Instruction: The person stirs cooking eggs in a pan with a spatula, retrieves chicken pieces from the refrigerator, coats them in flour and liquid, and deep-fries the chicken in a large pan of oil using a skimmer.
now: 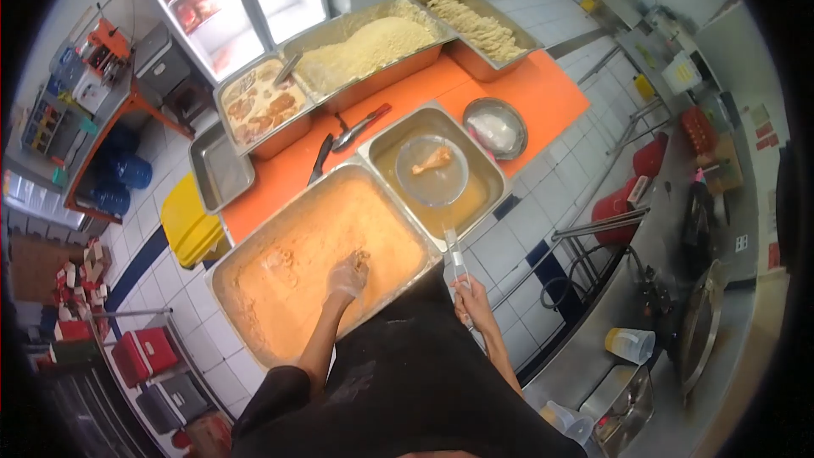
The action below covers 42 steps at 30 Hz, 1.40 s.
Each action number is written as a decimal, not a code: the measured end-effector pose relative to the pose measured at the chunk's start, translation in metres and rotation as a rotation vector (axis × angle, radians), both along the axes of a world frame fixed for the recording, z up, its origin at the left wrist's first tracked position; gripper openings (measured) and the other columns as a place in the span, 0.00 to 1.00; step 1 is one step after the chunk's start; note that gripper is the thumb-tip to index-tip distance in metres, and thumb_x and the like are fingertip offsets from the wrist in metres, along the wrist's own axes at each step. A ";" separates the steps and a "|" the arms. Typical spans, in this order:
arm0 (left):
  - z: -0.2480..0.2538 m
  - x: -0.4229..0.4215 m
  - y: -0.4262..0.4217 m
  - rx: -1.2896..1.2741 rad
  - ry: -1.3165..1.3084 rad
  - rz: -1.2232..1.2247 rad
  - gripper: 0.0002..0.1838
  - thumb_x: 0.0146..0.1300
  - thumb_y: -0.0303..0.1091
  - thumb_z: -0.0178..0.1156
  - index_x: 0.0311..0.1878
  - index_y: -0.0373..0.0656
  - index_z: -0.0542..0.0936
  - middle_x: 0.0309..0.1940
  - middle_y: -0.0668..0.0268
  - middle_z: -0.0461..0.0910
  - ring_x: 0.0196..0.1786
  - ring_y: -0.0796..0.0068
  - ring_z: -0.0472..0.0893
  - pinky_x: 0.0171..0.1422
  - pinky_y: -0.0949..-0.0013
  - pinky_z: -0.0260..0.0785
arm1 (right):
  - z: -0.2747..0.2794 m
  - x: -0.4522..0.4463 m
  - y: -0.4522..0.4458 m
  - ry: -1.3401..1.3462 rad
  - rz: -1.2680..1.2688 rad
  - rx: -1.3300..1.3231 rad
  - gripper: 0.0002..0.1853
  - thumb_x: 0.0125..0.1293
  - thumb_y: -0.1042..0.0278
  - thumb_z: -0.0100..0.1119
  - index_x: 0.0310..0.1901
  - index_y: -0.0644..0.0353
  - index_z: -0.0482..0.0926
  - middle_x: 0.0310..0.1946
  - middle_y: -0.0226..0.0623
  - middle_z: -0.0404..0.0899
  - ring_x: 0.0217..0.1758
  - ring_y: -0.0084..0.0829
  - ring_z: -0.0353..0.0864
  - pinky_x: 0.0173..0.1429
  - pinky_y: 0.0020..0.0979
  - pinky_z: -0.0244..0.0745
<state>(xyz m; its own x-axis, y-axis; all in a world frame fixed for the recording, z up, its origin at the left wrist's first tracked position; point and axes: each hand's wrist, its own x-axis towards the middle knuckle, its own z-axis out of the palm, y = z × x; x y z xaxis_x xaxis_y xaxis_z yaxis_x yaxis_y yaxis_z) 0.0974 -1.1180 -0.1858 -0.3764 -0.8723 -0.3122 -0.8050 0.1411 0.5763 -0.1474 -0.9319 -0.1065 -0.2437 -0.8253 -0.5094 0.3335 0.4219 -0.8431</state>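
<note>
Orange worktop (560, 106) is spreading across a tiled kitchen, with two hands working at its near edge.
Inside the wide tray (233, 314), the gloved left hand (346, 278) is curling its fingers around a coated piece (362, 259), while a second lump (280, 263) is lying in the orange powder (318, 233) farther left. Meanwhile, the bare right hand (471, 301) is gripping the handle (459, 261) of a round strainer (441, 188), which is holding a drumstick (432, 160) within the adjoining pan (500, 180) of brownish liquid (398, 197).

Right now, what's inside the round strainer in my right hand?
A single piece, apparently a chicken drumstick, lies in the strainer. The strainer's surface beneath it is hidden.
</note>
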 end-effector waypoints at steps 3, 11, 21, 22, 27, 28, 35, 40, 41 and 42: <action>0.002 0.011 -0.004 0.051 -0.107 0.023 0.21 0.65 0.48 0.52 0.52 0.46 0.80 0.42 0.48 0.83 0.47 0.48 0.82 0.53 0.53 0.74 | 0.013 0.001 0.018 0.195 0.063 0.058 0.09 0.75 0.63 0.50 0.45 0.60 0.72 0.12 0.24 0.65 0.10 0.18 0.62 0.15 0.23 0.55; -0.069 0.037 0.006 0.239 -0.253 -0.102 0.31 0.62 0.57 0.56 0.51 0.35 0.79 0.48 0.44 0.81 0.53 0.47 0.80 0.57 0.53 0.71 | 0.050 -0.011 0.032 1.197 0.355 -0.052 0.13 0.67 0.72 0.54 0.52 0.59 0.74 0.15 0.46 0.74 0.18 0.48 0.77 0.23 0.43 0.69; -0.028 -0.086 0.000 0.288 -0.078 -0.287 0.32 0.61 0.53 0.62 0.55 0.31 0.75 0.44 0.47 0.82 0.48 0.53 0.81 0.63 0.57 0.68 | 0.049 -0.012 0.012 0.929 0.257 0.045 0.13 0.69 0.72 0.53 0.54 0.58 0.74 0.11 0.41 0.70 0.13 0.37 0.72 0.21 0.36 0.63; -0.046 -0.092 0.003 0.217 -0.126 -0.298 0.30 0.61 0.51 0.63 0.54 0.32 0.76 0.43 0.48 0.83 0.47 0.55 0.81 0.63 0.57 0.68 | 0.041 -0.012 0.010 0.899 0.197 0.041 0.13 0.69 0.72 0.52 0.54 0.59 0.74 0.11 0.39 0.68 0.12 0.33 0.69 0.21 0.34 0.60; -0.072 -0.079 -0.009 0.435 0.497 0.382 0.30 0.62 0.51 0.63 0.54 0.31 0.77 0.40 0.49 0.83 0.48 0.53 0.82 0.50 0.56 0.72 | 0.035 -0.005 -0.012 0.770 0.070 0.040 0.11 0.70 0.73 0.50 0.52 0.60 0.75 0.11 0.37 0.66 0.13 0.24 0.62 0.22 0.32 0.56; -0.060 -0.066 -0.021 0.473 0.696 0.435 0.26 0.64 0.48 0.62 0.51 0.32 0.78 0.36 0.51 0.83 0.44 0.55 0.83 0.45 0.55 0.72 | 0.032 -0.005 -0.015 0.755 0.060 0.039 0.11 0.70 0.74 0.50 0.52 0.61 0.75 0.11 0.36 0.66 0.13 0.23 0.61 0.22 0.32 0.55; -0.039 0.014 -0.088 0.067 0.100 0.615 0.37 0.64 0.62 0.52 0.51 0.30 0.79 0.47 0.40 0.81 0.52 0.46 0.81 0.53 0.56 0.72 | 0.026 -0.002 -0.025 0.706 0.041 0.038 0.10 0.70 0.74 0.50 0.51 0.61 0.75 0.11 0.35 0.65 0.14 0.21 0.60 0.22 0.32 0.54; -0.065 -0.011 -0.098 0.001 -0.090 0.647 0.46 0.63 0.65 0.51 0.69 0.33 0.64 0.67 0.43 0.65 0.71 0.50 0.65 0.74 0.60 0.56 | 0.021 -0.005 -0.027 0.771 0.052 0.043 0.10 0.70 0.73 0.51 0.50 0.61 0.76 0.10 0.39 0.67 0.12 0.26 0.62 0.21 0.34 0.55; -0.046 -0.031 -0.086 -0.011 -0.169 0.565 0.49 0.63 0.66 0.50 0.74 0.34 0.57 0.73 0.45 0.59 0.76 0.51 0.58 0.79 0.60 0.49 | 0.021 -0.005 -0.025 0.774 0.046 0.030 0.10 0.70 0.72 0.52 0.50 0.60 0.76 0.10 0.40 0.67 0.12 0.28 0.63 0.21 0.35 0.55; -0.045 -0.038 -0.078 0.002 -0.171 0.556 0.49 0.63 0.66 0.50 0.74 0.34 0.57 0.73 0.45 0.59 0.76 0.51 0.58 0.79 0.60 0.49 | 0.022 -0.004 -0.023 0.776 0.044 0.047 0.10 0.70 0.72 0.52 0.50 0.60 0.76 0.10 0.40 0.67 0.12 0.28 0.63 0.21 0.35 0.55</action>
<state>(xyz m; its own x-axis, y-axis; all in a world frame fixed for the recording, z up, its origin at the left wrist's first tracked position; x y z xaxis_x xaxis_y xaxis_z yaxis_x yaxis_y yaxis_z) 0.0597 -1.1959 -0.2310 0.1938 -0.9239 -0.3299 -0.8394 -0.3302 0.4317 -0.1519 -0.9548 -0.0844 -0.5126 -0.8241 -0.2409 -0.3623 0.4620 -0.8095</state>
